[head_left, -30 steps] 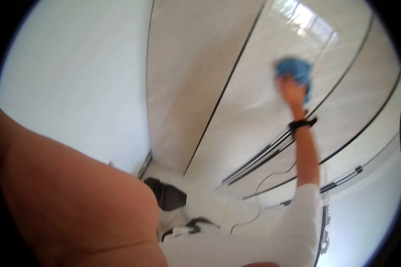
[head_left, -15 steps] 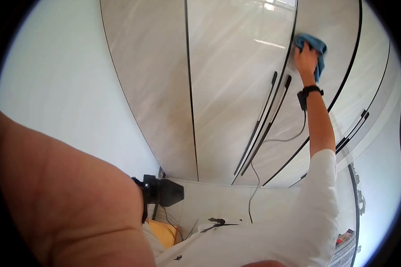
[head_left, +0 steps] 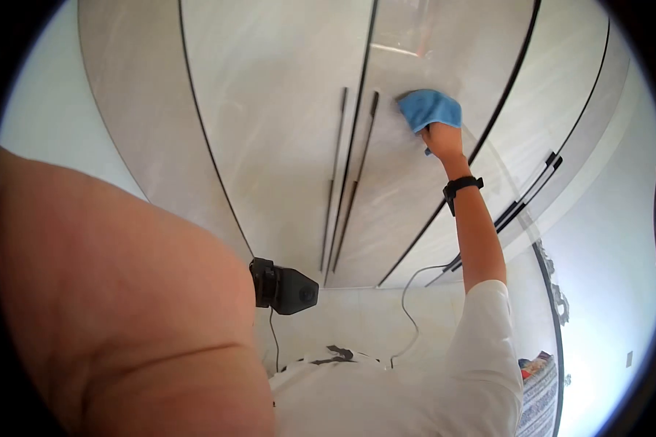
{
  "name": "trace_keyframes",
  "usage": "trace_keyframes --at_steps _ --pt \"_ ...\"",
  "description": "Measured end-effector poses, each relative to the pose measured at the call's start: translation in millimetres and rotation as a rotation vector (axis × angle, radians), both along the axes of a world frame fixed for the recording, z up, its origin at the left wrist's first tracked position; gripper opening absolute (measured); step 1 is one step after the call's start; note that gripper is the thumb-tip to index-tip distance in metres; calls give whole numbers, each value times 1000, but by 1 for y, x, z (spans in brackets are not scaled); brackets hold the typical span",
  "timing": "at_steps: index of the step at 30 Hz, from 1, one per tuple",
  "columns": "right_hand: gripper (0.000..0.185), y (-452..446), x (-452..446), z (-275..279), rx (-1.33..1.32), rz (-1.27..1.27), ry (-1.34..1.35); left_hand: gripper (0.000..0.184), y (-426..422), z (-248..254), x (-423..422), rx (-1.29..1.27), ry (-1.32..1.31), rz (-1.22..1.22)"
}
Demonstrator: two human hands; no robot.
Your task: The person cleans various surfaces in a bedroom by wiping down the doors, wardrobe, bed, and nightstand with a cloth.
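Note:
My right hand (head_left: 445, 141) presses a blue cloth (head_left: 431, 109) against a pale, glossy wardrobe door (head_left: 408, 175). The cloth drapes over the fingers and hides most of them. Left of the hand runs a long dark door handle (head_left: 357, 160), apart from it. A black strap with a small device (head_left: 459, 188) circles my right wrist. My left arm (head_left: 138, 291) fills the lower left close to the camera, with a black device (head_left: 288, 288) strapped at its end. My left hand itself does not show.
A second handle (head_left: 333, 182) lies on the neighbouring door, and another pair (head_left: 528, 193) sits farther right. A grey cable (head_left: 408, 306) hangs in front of the lower doors. At the lower right is striped fabric (head_left: 539, 400) beside a pale wall (head_left: 612, 291).
My right hand and the cloth have moved right and down across the door, away from the handle. The cloth now spreads over the fingers. My view has turned to the right.

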State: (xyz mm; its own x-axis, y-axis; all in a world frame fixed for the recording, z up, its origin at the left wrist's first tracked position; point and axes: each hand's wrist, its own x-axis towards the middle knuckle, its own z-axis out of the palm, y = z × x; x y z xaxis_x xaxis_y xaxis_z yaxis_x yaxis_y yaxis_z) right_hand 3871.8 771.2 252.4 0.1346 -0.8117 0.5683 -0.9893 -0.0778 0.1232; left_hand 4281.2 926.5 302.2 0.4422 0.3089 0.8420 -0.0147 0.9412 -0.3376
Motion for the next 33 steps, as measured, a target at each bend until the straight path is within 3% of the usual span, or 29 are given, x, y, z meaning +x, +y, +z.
trace_keyframes --at_steps 2,3,4,6,8,10,11,12,14,15,16,17,19,20,21,22,24,25,27,28,29,30,31,32,33 --pt "35 -21 -53 -46 -349 50 -130 28 -6 3 -17 -63 14 -46" --pt "31 17 -82 -63 -677 27 77 28 33 11 -35 -99 3 -72" --pt "31 35 -90 -82 -644 9 65 28 44 13 -41 -118 -1 -92" --pt "34 27 -111 -114 -211 -294 -233 28 36 17 -52 -117 -11 -135" --pt "45 12 -140 -133 89 -358 -296 29 14 20 -76 -133 -29 -171" --pt "53 23 -156 -147 -112 -167 -255 29 7 29 -106 -146 -52 -191" --pt "64 27 -138 -137 52 -179 -406 29 1 27 -101 -140 -52 -195" --pt "64 25 -141 -120 22 -197 -407 29 -9 34 -119 -129 -83 -210" --pt "54 43 -109 -106 -385 116 -279 29 -2 37 -132 -71 -191 -209" --pt "59 47 -97 -81 -326 110 -371 30 -22 34 -159 16 -308 -227" --pt "65 49 -81 -41 -256 122 -454 29 -44 20 -176 268 -495 -194" --pt "67 48 -67 -7 -202 168 -526 25 -49 17 -187 327 -513 -252" --pt "72 45 -75 9 -221 187 -577 24 -108 -23 -241 751 -989 -347" --pt "74 36 -71 14 -282 245 -541 24 -127 -39 -253 746 -991 -346" --pt "76 47 -59 38 -196 99 -617 27 -145 -61 -274 911 -1097 -474" --pt "69 29 -77 29 -381 128 -513 30 -160 -81 -284 1082 -1189 -579" --pt "51 64 -63 51 -142 -151 -693 32 -172 -106 -303 1014 -1255 -608" --pt "51 52 -77 39 -145 -172 -677 34 -180 -110 -313 953 -1288 -629" --pt "68 24 -116 2 -571 -91 -564 34 -174 -95 -313 843 -1308 -635" --pt "61 31 -110 -6 -481 -235 -721 33 -170 -86 -306 767 -1331 -627" --pt "57 14 -147 -60 -748 -76 -393 31 -170 -77 -301 711 -1259 -776" --pt "54 21 -124 -52 -519 -306 -634 30 -163 -68 -287 646 -1221 -899" --pt "55 28 -119 -69 -426 -363 -734 28 -140 -47 -254 600 -1144 -1091" --pt "58 23 -132 -117 -495 -237 -667 26 -129 -24 -227 543 -1050 -1321" --pt "60 26 -120 -108 -356 -385 -789 30 -132 -15 -209 450 -1049 -1302"
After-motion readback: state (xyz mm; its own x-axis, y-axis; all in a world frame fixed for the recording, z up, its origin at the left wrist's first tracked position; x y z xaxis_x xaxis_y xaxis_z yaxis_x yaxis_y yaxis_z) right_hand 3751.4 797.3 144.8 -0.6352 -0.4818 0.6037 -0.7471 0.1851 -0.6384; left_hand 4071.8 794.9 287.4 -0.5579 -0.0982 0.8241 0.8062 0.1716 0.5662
